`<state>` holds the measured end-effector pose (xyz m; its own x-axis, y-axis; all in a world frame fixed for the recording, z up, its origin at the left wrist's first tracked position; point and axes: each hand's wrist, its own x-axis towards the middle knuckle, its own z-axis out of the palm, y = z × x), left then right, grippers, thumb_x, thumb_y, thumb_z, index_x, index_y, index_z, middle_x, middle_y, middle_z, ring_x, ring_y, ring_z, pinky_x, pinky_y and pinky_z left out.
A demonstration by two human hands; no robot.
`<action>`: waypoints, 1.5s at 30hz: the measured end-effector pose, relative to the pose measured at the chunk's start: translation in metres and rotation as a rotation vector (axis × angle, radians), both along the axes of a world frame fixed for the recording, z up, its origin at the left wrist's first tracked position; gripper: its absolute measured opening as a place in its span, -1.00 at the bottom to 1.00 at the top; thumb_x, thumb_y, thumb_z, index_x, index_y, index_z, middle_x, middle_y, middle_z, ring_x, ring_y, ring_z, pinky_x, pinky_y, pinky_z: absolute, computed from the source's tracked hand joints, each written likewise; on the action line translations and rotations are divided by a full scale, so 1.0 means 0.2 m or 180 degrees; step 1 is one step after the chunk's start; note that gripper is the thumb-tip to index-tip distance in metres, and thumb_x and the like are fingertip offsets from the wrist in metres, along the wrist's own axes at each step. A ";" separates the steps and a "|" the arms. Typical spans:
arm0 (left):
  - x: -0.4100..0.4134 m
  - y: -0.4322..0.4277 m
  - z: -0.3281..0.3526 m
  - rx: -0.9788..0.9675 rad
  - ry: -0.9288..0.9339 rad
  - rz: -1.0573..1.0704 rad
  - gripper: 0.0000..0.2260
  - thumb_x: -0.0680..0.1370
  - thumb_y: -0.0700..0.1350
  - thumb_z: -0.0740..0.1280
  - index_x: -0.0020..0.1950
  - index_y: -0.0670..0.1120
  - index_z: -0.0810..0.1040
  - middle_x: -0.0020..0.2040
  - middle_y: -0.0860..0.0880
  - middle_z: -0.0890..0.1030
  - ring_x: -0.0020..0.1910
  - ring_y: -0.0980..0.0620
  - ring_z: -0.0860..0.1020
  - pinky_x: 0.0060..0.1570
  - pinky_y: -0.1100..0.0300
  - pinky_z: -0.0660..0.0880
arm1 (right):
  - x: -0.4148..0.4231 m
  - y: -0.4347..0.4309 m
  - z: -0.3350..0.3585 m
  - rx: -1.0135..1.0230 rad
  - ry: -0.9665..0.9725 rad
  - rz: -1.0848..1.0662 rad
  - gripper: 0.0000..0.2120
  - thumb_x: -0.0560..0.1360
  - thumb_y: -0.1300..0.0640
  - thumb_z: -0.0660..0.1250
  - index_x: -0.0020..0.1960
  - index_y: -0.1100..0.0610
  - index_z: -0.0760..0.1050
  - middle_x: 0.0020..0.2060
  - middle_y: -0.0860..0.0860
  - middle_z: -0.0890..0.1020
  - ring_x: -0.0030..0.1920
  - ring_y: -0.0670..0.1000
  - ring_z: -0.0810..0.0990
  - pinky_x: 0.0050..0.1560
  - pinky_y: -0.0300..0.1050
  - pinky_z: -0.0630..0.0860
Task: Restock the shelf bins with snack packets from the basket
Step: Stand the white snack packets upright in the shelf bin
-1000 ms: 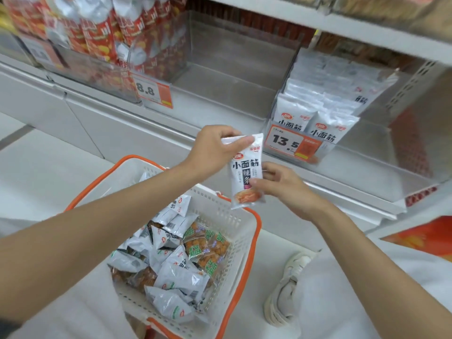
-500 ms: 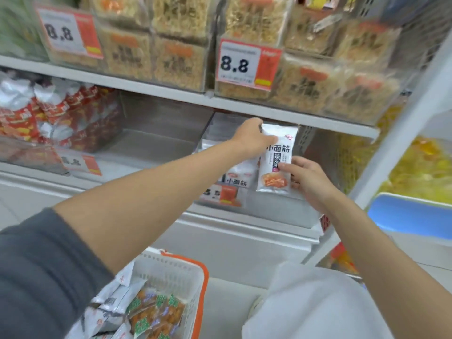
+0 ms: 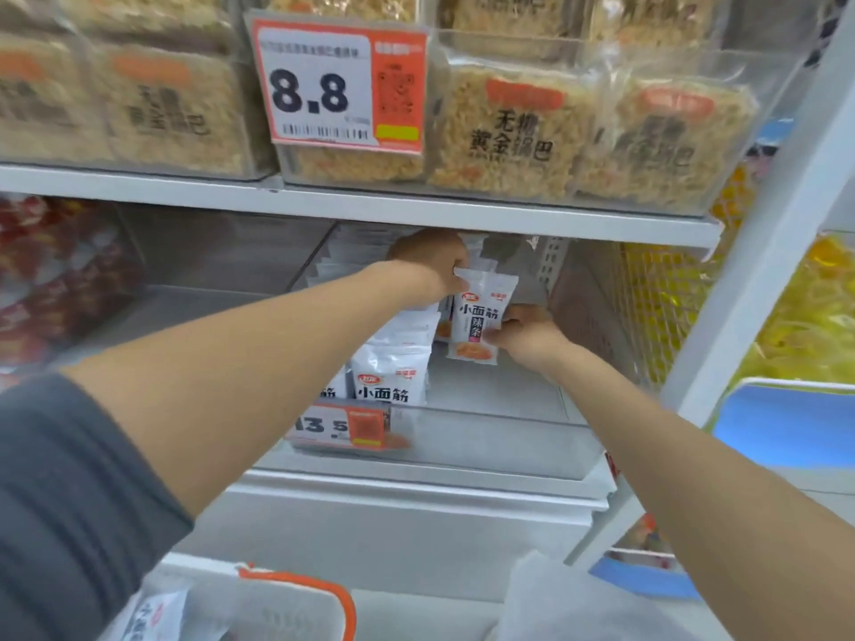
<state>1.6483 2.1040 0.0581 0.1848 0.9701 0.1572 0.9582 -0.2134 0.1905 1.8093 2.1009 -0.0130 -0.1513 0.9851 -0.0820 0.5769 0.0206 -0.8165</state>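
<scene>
A white snack packet with black characters and an orange picture hangs upright inside the clear shelf bin. My left hand pinches its top left corner, and my right hand pinches its lower right edge. Left of it stands a row of the same white packets in the bin. The white basket with an orange rim shows at the bottom edge, with one packet visible inside.
The shelf board lies just above my left hand. A 13.5 price tag hangs on the bin's front. Bins of rice-crust snacks with an 8.8 tag fill the shelf above. Red packets sit left, a mesh divider right.
Both hands have carried the packet up from over the basket and deeper into the bin, under the shelf board. The view has moved closer to the shelf.
</scene>
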 end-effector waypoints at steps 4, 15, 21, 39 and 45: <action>-0.01 0.08 -0.06 0.0195 0.0102 0.0101 -0.91 0.55 -0.04 0.30 -0.15 0.02 0.52 -0.01 0.03 0.56 -0.06 -0.04 0.49 -0.09 0.17 0.41 | -0.09 0.07 -0.04 -0.0157 0.0051 -0.0102 -0.63 0.49 0.30 0.40 0.28 0.23 0.49 0.24 0.11 0.58 0.24 0.09 0.55 0.07 -0.17 0.43; -0.08 0.12 -0.14 0.0345 -0.0607 0.0497 -0.79 0.54 -0.08 0.29 0.15 0.02 0.59 0.22 0.00 0.56 0.17 -0.03 0.53 0.17 0.07 0.49 | -0.21 0.14 -0.06 -0.0346 -0.0231 0.0031 -0.72 0.60 0.32 0.19 0.28 0.19 0.45 0.16 -0.03 0.58 0.01 -0.01 0.52 -0.09 -0.31 0.44; -0.09 0.11 -0.14 0.0248 -0.0450 0.0303 -0.68 0.60 -0.11 0.18 0.34 -0.01 0.51 0.37 -0.06 0.46 0.29 -0.09 0.46 0.27 0.04 0.42 | -0.19 0.16 -0.08 -0.0377 -0.0139 0.0026 -0.65 0.58 0.36 0.12 0.29 0.13 0.47 0.17 0.03 0.59 -0.02 -0.02 0.50 -0.04 -0.25 0.39; -0.09 0.00 -0.07 0.0167 0.0065 0.0405 -0.62 0.66 0.07 0.01 0.33 -0.04 0.47 0.34 -0.12 0.42 0.23 -0.16 0.46 0.18 0.01 0.44 | -0.10 0.09 -0.01 -0.0328 -0.0234 -0.0286 -0.26 0.54 0.27 0.32 0.58 0.20 -0.01 0.39 0.16 0.41 0.27 0.13 0.50 0.04 -0.17 0.44; -0.15 -0.23 -0.06 0.0416 0.0025 0.0408 -0.64 0.64 0.06 0.10 0.34 -0.06 0.46 0.29 -0.15 0.48 0.28 -0.17 0.41 0.23 -0.02 0.35 | -0.10 -0.20 0.09 0.0454 -0.0455 -0.0164 -0.33 0.55 0.23 0.28 0.56 0.16 0.04 0.28 0.16 0.49 0.21 0.16 0.51 -0.10 -0.19 0.38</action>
